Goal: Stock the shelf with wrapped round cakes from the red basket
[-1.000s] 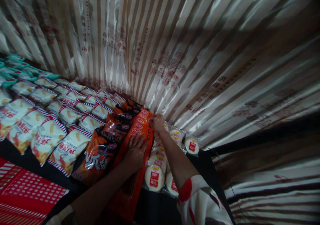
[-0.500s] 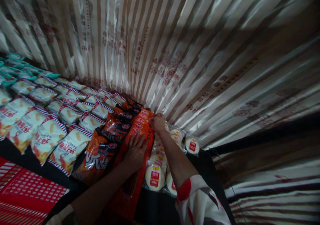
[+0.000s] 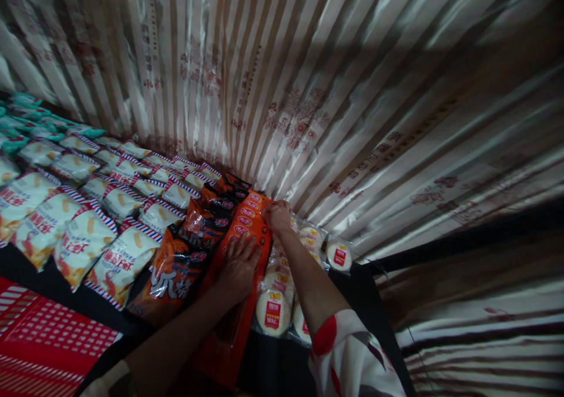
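Packets in orange (image 3: 240, 341) run in a long overlapping strip through the lower centre of the head view, and both hands are right on them! Left hand (image 3: 240, 269) lies palm down across the middle of the strip, fingers slightly apart, clamped on nothing that shows; right hand (image 3: 277, 216) is up at the far end, fingers curled in at the right edge, and whether they pinch a packet I cannot tell. Now the danger: these look like slick wrappers, so too hard a push from that flat palm could fan the strip out of line. Tight quarters, too! Black-and-orange bags (image 3: 174, 273) crowd the left side and wrapped white crackers (image 3: 274, 312) the right, so a sideways nudge could skew either row, and the right forearm, passing over the crackers, might brush them. Underneath, it's a black-covered desk (image 3: 268, 364), with cream bags (image 3: 126, 262) ranked across the left, green packs (image 3: 29, 115) at the far left, and a red-and-white patterned item (image 3: 55, 338) filling the lower left corner. Dim room, this: pleated, printed sheeting (image 3: 286, 109) sweeps across the whole upper frame, and a dark bar (image 3: 467, 244) cuts in from the right.
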`<action>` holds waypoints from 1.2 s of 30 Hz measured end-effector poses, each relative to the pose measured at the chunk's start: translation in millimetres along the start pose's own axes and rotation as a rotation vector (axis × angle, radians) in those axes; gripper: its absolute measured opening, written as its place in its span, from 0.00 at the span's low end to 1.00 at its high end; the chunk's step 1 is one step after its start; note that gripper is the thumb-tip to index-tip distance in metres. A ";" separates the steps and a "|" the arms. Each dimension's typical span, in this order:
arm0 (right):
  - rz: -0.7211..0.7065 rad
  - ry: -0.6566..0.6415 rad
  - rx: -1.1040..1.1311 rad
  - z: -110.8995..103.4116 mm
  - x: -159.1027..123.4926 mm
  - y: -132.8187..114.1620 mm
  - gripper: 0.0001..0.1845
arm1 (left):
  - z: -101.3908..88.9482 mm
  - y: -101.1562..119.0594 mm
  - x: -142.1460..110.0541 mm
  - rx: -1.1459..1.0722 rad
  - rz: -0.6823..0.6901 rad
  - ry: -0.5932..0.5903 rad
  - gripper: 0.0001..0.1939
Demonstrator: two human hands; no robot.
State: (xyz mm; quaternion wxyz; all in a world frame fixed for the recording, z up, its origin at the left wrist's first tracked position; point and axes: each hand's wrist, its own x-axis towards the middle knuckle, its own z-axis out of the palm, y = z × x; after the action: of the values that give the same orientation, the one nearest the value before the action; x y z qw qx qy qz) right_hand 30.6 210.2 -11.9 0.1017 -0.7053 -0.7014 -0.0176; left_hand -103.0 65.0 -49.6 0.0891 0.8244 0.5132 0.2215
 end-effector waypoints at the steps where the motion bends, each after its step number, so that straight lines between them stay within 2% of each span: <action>1: 0.005 0.010 0.004 0.9 -0.3 0.0 0.12 | 0.0 -0.1 0.0 -0.003 0.001 -0.003 0.21; 13: 0.018 -0.029 -0.037 1.4 0.8 -2.3 0.13 | 0.8 0.0 -0.1 -0.011 -0.002 -0.015 0.22; 17: -0.010 0.039 0.077 1.3 -0.5 4.2 0.11 | 4.5 -1.2 -0.2 -0.016 0.004 0.003 0.22; 24: -0.145 0.300 0.304 -7.5 -2.3 28.4 0.16 | 1.1 -0.1 0.3 -0.003 -0.008 -0.034 0.22; 31: -0.239 0.461 0.451 -18.9 -47.9 39.0 0.17 | -5.8 2.7 2.8 -0.018 -0.032 -0.108 0.23; 36: -0.308 0.445 0.400 -15.8 -89.3 38.5 0.16 | -7.0 3.8 3.3 -0.010 -0.029 -0.116 0.23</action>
State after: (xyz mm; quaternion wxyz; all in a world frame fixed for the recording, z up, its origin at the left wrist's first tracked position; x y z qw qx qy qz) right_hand 69.3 119.7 -15.9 0.3848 -0.5359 -0.7499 -0.0482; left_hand -101.9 65.6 -41.1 0.1262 0.8279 0.5178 0.1746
